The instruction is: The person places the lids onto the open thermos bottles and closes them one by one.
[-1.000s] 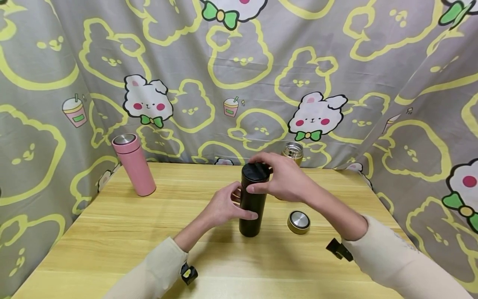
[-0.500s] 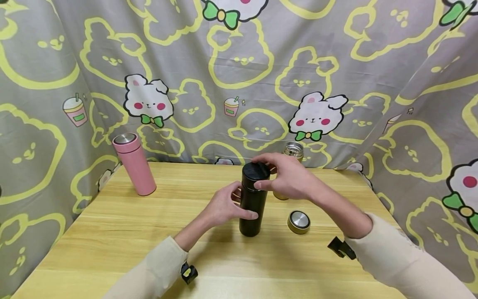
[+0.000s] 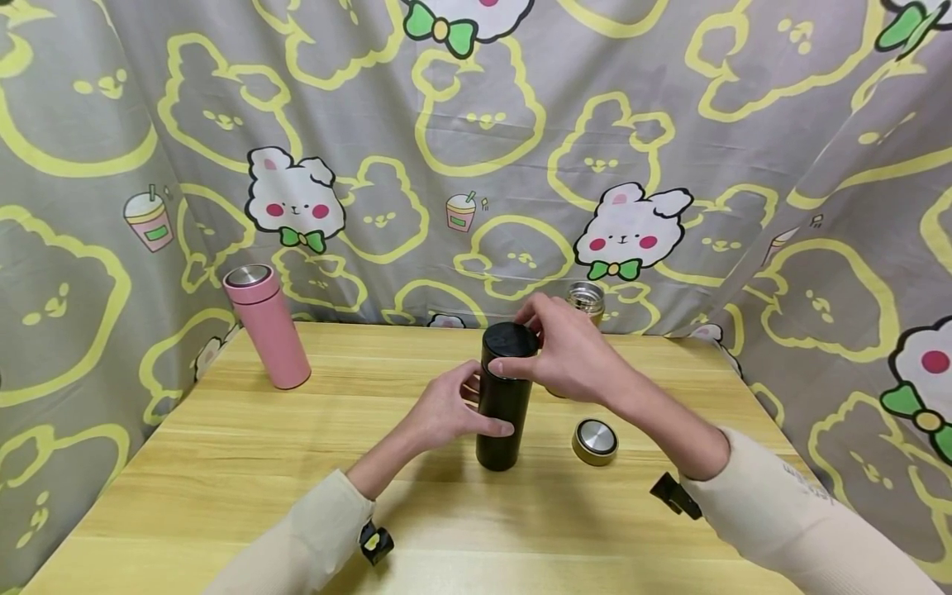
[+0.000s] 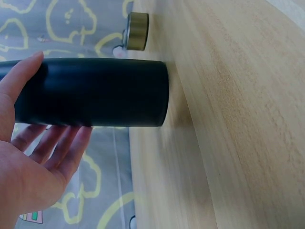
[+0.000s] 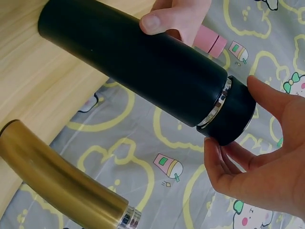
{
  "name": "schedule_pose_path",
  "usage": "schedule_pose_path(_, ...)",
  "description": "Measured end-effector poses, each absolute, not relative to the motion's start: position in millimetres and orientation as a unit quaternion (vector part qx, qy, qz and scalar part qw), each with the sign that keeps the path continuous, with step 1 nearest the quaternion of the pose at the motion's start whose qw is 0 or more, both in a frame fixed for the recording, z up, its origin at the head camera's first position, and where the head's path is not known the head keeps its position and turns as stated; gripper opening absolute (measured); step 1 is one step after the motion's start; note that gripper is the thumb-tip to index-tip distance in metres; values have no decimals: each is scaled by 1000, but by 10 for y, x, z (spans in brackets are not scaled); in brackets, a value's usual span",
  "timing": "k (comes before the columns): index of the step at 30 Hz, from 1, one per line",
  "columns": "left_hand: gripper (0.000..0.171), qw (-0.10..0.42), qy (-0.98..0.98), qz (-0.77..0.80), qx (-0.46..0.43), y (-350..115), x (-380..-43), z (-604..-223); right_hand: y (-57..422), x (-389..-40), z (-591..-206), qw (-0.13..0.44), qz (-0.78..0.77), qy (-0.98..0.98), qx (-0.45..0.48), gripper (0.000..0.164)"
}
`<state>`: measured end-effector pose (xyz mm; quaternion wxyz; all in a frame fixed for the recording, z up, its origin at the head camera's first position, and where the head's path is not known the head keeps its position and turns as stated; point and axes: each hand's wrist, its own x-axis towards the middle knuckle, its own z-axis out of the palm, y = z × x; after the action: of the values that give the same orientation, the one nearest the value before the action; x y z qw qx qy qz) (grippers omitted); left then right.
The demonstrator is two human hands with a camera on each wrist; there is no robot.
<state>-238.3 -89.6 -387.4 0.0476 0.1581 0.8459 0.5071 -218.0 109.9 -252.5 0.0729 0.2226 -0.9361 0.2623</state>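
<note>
A black thermos bottle (image 3: pixel 498 450) stands upright on the wooden table in the head view. My left hand (image 3: pixel 445 411) grips its body, thumb across the near side and fingers behind. At the top, my right hand (image 3: pixel 573 354) holds the black lid (image 3: pixel 509 339) between thumb and fingers. A shiny silver ring (image 5: pixel 215 106) shows in the right wrist view, in the gap between lid and body. The left wrist view has the bottle's lower part (image 4: pixel 114 93) lying across it, with the left fingers (image 4: pixel 59 148) along one side.
Behind my right hand stands a gold thermos (image 5: pixel 62 176) without its lid, its steel neck bare. Its likely match, a gold lid (image 3: pixel 595 443) with a silver top, lies right of the black bottle. A pink thermos (image 3: pixel 271 330) stands at the back left, near the patterned curtain (image 3: pixel 483 124).
My right hand slid back rightward around the lid half a second ago, and now its thumb is farther left across the front again. The left hand and bottle stay put.
</note>
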Motion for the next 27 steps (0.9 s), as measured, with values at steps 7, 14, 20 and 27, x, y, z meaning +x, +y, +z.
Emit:
schedule_pose_path(7,64,46,847,505,157,-900,-2387,-3869,1095,-2174,-2512,56,269,-935,223,73)
schedule_pose_path(14,64,44,845,508,164,-896,-2395,-3886,1112,-2167,-2496,35,284,-920,269,60)
schedule_pose_path(20,64,48,844,508,166,-911,-2398,-3885,1167,-2173,-2417,-22,274,-918,285,59)
schedule_pose_path(27,65,51,843,511,160,-905,-2392,-3880,1200,-2193,-2408,-24,259,-914,312,57)
